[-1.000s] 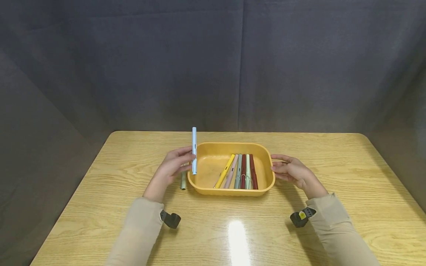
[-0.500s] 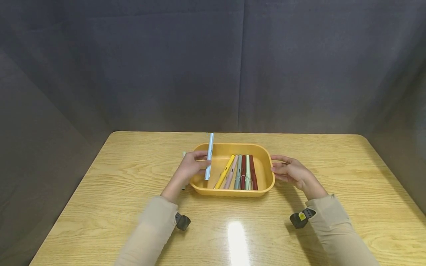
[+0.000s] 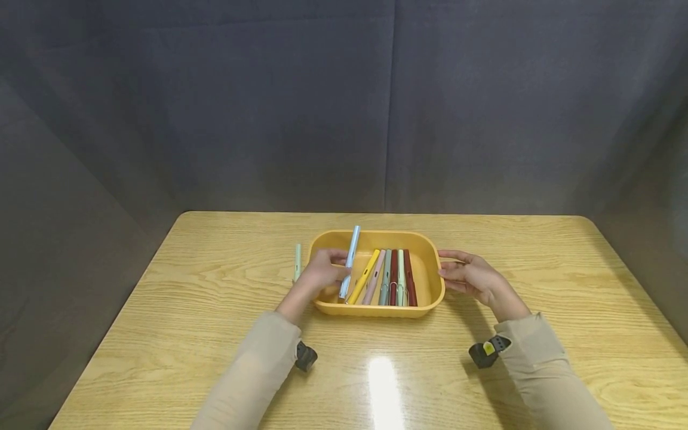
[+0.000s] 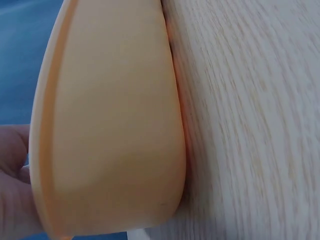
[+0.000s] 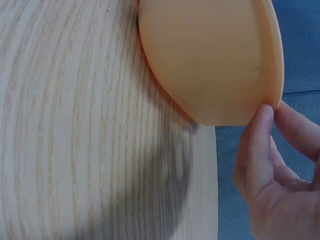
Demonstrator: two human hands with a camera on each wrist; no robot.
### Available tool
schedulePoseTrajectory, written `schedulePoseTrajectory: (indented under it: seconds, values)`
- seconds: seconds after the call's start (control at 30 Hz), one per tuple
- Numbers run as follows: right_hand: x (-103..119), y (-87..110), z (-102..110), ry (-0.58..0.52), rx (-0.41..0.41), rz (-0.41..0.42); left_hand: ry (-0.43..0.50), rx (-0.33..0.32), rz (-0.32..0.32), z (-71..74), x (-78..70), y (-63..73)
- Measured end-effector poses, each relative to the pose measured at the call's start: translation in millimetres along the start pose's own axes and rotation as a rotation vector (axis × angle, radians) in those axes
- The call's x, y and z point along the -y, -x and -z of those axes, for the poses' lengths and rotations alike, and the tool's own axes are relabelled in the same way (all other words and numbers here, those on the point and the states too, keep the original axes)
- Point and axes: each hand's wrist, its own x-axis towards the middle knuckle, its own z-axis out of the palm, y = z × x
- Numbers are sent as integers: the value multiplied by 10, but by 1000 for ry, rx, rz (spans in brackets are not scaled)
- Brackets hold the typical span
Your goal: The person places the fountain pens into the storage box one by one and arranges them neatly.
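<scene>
My left hand (image 3: 325, 270) reaches over the left part of a yellow tray (image 3: 328, 309). It pinches a light blue fountain pen (image 3: 353, 246), tilted, with its lower end down inside the tray. At the opposite end, the fingertips of my right hand (image 3: 473, 278) hold the tray's rim; the right wrist view shows thumb and fingers meeting at that rim (image 5: 277, 65). Beside the blue pen lies a yellow pen (image 3: 362, 278), then a pink pen (image 3: 374, 278). In the left wrist view the tray wall (image 4: 110, 125) hides the blue pen and most of the hand.
Farther right in the tray lie a grey-green pen (image 3: 385, 278), two dark red pens, one being the rightmost pen (image 3: 410, 278), and a pale green pen (image 3: 400, 278) between them. Outside the tray, another pale green pen (image 3: 298, 260) lies on the wooden table (image 3: 204, 286), partly behind my left hand.
My left hand has carried the blue pen rightward from beside the tray to over its inside, and lowered and tilted it. My right hand has stayed at the rim.
</scene>
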Motion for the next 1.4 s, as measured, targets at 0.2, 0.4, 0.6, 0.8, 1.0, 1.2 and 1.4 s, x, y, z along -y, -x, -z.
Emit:
schedulePoseTrajectory:
  seconds: [0.2, 0.4, 0.6, 0.8, 1.0, 1.2, 1.4]
  values:
    - [1, -10, 3, 8, 5, 2, -14, 17, 23, -37, -8, 9]
    - [-10, -18, 9, -1, -7, -4, -49, 12, 46, -58, -6, -8]
    - [-11, -13, 0, -5, -10, -1, -59, 17, 72, -74, 17, -31]
    - [-8, -3, -8, -5, -3, 5, -53, 33, 105, -100, 36, -52]
    - [-5, -5, -7, -11, 0, 9, -44, 37, 121, -130, 74, -94]
    - [-9, -14, 0, -19, -5, 0, -54, 40, 123, -161, 89, -105]
    - [-13, -18, 4, -5, -7, 1, -78, 40, 133, -171, 54, -67]
